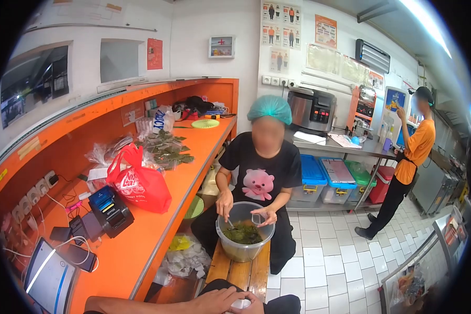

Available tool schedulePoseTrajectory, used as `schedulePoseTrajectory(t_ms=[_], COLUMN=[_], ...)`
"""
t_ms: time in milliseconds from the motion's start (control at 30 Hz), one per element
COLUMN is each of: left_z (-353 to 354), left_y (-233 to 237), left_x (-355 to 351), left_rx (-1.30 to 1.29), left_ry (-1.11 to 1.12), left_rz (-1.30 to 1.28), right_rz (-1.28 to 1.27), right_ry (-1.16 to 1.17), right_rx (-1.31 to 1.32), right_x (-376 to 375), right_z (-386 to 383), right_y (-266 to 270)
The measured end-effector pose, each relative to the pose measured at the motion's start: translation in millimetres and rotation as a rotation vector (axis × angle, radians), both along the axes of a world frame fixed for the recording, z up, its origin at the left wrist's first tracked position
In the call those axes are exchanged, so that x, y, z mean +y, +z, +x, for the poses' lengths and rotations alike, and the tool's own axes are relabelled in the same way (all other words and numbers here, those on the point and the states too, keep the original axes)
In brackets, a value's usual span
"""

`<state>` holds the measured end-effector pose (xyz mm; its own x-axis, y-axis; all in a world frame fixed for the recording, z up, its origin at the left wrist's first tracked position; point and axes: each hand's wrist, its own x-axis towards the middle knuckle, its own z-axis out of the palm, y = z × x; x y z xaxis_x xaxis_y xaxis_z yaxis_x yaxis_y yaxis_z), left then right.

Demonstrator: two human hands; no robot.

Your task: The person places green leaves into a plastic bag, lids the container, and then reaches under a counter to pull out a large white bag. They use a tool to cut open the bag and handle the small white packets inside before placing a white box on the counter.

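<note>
At the bottom edge, my left hand [213, 301] lies over my lap with its fingers curled toward my right hand [254, 304]. Between them both hands hold a small white object [240, 303], mostly covered by the fingers; its kind I cannot tell. Just beyond is a wooden bench [220, 269] bearing a large clear bucket [242, 253]. Dark green leafy food in reddish liquid [244, 233] fills its lower part. Facing me, a seated person in a green hair net holds a spoon [231, 223] in the bucket and a small clear container [257, 219] over its rim.
An orange counter [157, 230] on the left carries a red bag [139, 180], a card printer [110, 209], a tablet [49, 280] and packed green leaves [167, 149]. Lidded bins [306, 178] stand under a steel table. Another person [416, 141] stands at the right.
</note>
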<state>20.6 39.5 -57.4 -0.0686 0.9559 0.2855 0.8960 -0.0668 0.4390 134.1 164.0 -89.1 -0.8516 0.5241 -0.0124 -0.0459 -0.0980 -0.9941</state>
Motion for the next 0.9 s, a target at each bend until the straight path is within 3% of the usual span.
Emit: schedulePoseTrajectory(t_ms=[67, 100, 167, 267, 333, 400, 500, 567, 600, 633, 667, 700, 733, 767, 800, 900], left_z=[2, 3, 7, 8, 8, 6, 2, 3, 7, 9, 15, 17, 13, 4, -4, 10], left_y=[11, 17, 24, 31, 27, 33, 30, 33, 33, 34, 32, 31, 29, 29, 28, 9], left_x=[-2, -4, -9, -14, -14, -16, -19, -19, -21, -22, -26, -28, -28, -27, -28, -35], left_rx=[-0.011, -0.021, -0.043, -0.009, 0.097, 0.139, 0.181, 0.203, 0.228, 0.259, 0.244, 0.277, 0.317, 0.321, 0.341, 0.293], left_ry=[0.002, 0.014, 0.029, 0.021, -0.007, -0.002, -0.018, -0.038, -0.042, -0.045, -0.034, -0.049, -0.056, -0.028, -0.038, -0.117], left_rz=[-0.011, -0.039, -0.108, -0.217, -0.276, -0.299, -0.248, -0.221, -0.19, -0.173, -0.174, -0.203, -0.227, -0.216, -0.201, -0.189], right_rz=[0.027, 0.161, 0.594, 1.065, 1.401, 1.683, 1.9, 1.866, 1.771, 1.665, 1.539, 1.321, 1.154, 1.026, 0.938, 0.992], right_ry=[0.053, 0.102, -0.313, -1.025, -1.468, -1.774, -1.856, -1.626, -1.342, -0.858, 0.057, 0.765, 1.101, 1.329, 1.16, 0.822], right_rx=[-0.114, -0.339, -0.231, -0.198, -0.061, 0.207, 0.482, 0.279, -0.063, -0.579, -1.213, -1.406, -1.305, -0.935, -0.934, -0.859], right_x=[27, 56, 130, 241, 245, 199, 129, 110, 105, 96, 84, 72, 58, 48, 33, 22], right_z=[1, 0, 23, 117, 189, 206, 162, 102, 68, 29, -8, -31, -34, -23, -4, 31], right_y=[-8, 5, 29, 146, 231, 294, 291, 240, 203, 158, 117, 75, 37, 8, -46, -68])
